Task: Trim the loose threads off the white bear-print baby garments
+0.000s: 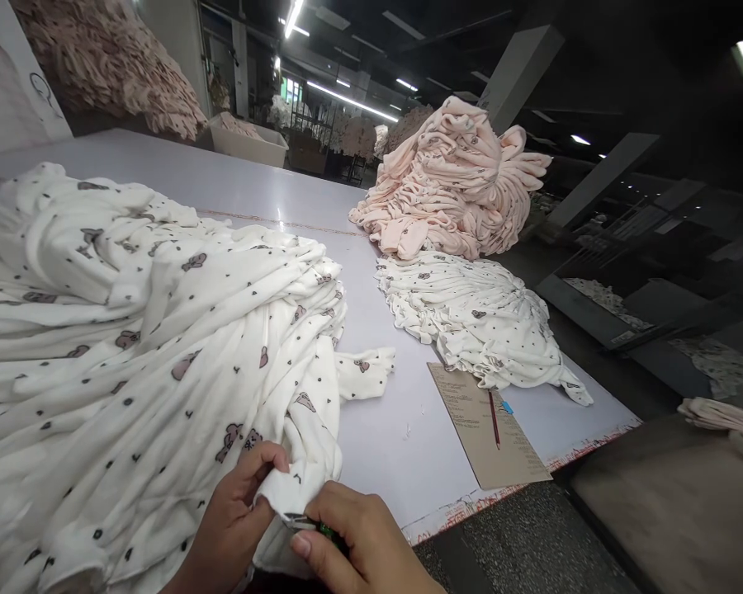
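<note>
Near the table's front edge, my left hand (pixel 241 511) pinches the edge of a white fleece garment (pixel 189 363) printed with small dots and brown animal figures. Closed around a pair of thread snips (pixel 300 521) is my right hand (pixel 359 536). The metal blades lie against the garment's edge between my hands, and a bit of green shows at the handle, the rest hidden by my fingers. The garment belongs to a large heap covering the left of the table. One sleeve end (pixel 366 373) sticks out to the right.
On the pale table (pixel 384 462) lie a smaller white printed pile (pixel 470 313), a tall pink pile (pixel 458 181) behind it, and a brown cardboard sheet (pixel 470 429) with a dark red pencil (pixel 494 421). Beyond stands a bin (pixel 248 144); more pink fabric (pixel 111 66) is heaped far left.
</note>
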The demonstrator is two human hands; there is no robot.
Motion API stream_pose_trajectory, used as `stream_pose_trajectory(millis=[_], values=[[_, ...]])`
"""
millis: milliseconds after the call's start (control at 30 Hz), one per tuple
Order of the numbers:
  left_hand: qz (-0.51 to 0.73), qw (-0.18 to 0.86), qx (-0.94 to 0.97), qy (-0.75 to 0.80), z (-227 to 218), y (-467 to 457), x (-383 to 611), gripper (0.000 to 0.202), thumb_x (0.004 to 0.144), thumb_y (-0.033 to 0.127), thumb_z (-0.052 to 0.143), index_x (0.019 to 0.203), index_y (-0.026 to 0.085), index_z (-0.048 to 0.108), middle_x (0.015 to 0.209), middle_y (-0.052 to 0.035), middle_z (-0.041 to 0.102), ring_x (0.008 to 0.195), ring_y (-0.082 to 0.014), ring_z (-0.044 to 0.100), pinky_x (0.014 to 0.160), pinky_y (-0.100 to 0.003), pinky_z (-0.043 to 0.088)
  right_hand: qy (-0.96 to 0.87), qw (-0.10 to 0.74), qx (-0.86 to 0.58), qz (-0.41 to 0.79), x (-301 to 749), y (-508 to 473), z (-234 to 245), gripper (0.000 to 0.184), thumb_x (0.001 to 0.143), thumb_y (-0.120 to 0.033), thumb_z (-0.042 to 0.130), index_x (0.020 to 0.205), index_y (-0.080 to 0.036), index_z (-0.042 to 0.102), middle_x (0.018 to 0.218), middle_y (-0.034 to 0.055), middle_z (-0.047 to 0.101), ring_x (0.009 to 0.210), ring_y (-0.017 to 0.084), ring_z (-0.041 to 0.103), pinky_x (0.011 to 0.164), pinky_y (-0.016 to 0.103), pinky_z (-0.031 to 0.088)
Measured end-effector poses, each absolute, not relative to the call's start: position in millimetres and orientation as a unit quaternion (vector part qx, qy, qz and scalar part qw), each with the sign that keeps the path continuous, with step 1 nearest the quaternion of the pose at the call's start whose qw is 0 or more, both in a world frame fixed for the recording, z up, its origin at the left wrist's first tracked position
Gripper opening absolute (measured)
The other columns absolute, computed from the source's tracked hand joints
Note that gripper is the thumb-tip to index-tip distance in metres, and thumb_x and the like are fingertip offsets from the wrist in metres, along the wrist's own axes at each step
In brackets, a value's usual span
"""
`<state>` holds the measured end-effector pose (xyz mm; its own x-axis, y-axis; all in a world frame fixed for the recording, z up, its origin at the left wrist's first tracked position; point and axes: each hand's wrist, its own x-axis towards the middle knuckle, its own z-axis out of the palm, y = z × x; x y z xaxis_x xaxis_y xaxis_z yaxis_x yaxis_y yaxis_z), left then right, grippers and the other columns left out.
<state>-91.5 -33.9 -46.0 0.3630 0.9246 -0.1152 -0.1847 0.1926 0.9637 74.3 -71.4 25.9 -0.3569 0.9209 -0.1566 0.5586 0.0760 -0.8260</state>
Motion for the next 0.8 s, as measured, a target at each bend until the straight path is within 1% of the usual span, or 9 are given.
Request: stream_pose_trajectory(millis=[167, 300, 400, 533, 633, 800], values=[[0.413, 0.661, 0.501, 0.376, -48.4, -34.2, -92.1, 0.005, 0.085, 0.029, 0.054, 0.085, 0.025, 0.052, 0.074, 0.0053, 0.052, 0.065, -0.0114, 0.047, 0.059, -0.016, 0.041, -0.7, 0.211, -0.524, 0.436, 75.9, -72.3, 22.4, 0.016, 0.092, -0.028, 0.049, 0.084, -0.02, 0.06, 0.08, -0.0004, 0.057, 0.073, 0.013, 0.056, 0.064, 0.019, 0.039], [0.411, 0.647, 0.52, 0.375, -48.5, -32.9, -92.8, 0.002, 0.086, 0.028, 0.052, 0.086, 0.025, 0.052, 0.078, 0.0053, 0.052, 0.07, -0.012, 0.048, 0.064, -0.016, 0.042, -0.698, 0.215, -0.533, 0.427, 77.0, -73.3, 21.5, 0.019, 0.093, -0.027, 0.046, 0.083, -0.019, 0.061, 0.079, -0.0003, 0.058, 0.072, 0.013, 0.056, 0.063, 0.019, 0.038], [0.408, 0.652, 0.518, 0.374, -48.9, -32.8, -93.0, 0.001, 0.086, 0.026, 0.051, 0.086, 0.025, 0.052, 0.079, 0.0055, 0.052, 0.072, -0.0121, 0.048, 0.065, -0.016, 0.042, -0.693, 0.216, -0.544, 0.422, 78.0, -73.5, 23.7, 0.019, 0.092, -0.028, 0.047, 0.089, -0.019, 0.063, 0.082, 0.0013, 0.06, 0.074, 0.015, 0.058, 0.063, 0.02, 0.039], [0.412, 0.65, 0.52, 0.371, -49.9, -33.5, -93.7, 0.005, 0.085, 0.02, 0.051, 0.086, 0.025, 0.052, 0.079, 0.0058, 0.052, 0.072, -0.0117, 0.049, 0.065, -0.015, 0.042, -0.695, 0.208, -0.549, 0.415, 78.9, -72.7, 26.8, 0.015, 0.089, -0.026, 0.051, 0.092, -0.019, 0.065, 0.086, 0.0028, 0.063, 0.078, 0.018, 0.06, 0.066, 0.022, 0.041], [0.411, 0.652, 0.517, 0.372, -50.2, -33.7, -93.6, 0.006, 0.084, 0.02, 0.051, 0.086, 0.025, 0.052, 0.078, 0.0055, 0.051, 0.07, -0.0118, 0.048, 0.063, -0.016, 0.041, -0.7, 0.2, -0.547, 0.413, 77.7, -72.2, 27.0, 0.014, 0.088, -0.026, 0.052, 0.089, -0.019, 0.065, 0.085, 0.0027, 0.063, 0.077, 0.018, 0.06, 0.066, 0.022, 0.041], [0.403, 0.649, 0.534, 0.362, -49.6, -33.2, -92.8, 0.003, 0.083, 0.021, 0.052, 0.083, 0.024, 0.052, 0.075, 0.0048, 0.05, 0.067, -0.0125, 0.046, 0.062, -0.017, 0.041, -0.702, 0.189, -0.562, 0.394, 72.6, -71.5, 23.0, 0.017, 0.087, -0.031, 0.054, 0.076, -0.019, 0.061, 0.077, 0.0012, 0.059, 0.069, 0.016, 0.057, 0.06, 0.022, 0.039]])
